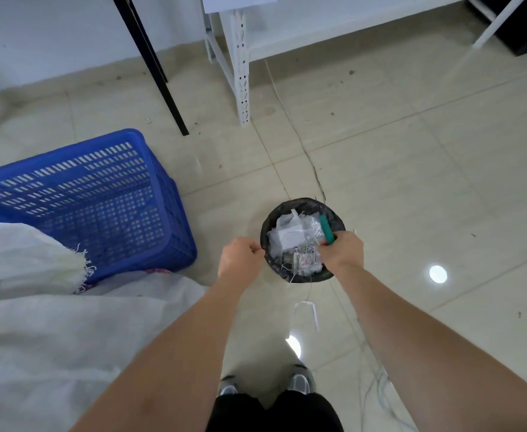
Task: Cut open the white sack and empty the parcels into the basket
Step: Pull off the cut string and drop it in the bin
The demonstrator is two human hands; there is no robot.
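Head view: right hand (341,251) gripped green cutter (327,229) over bin (299,277); left hand (240,257) pinched thread scrap. Sack (69,332) apparently cut; next, tipping it into basket (150,169).

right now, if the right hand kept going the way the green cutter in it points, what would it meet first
Most likely the paper scraps heaped in the black bin. The right hand holds the green cutter over the bin's near rim, tip aimed across its opening. Height above the heap is unclear, so it might pass over to the far rim.

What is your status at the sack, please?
Right hand grips green cutter; left hand curled, over bin. Sack beside basket.
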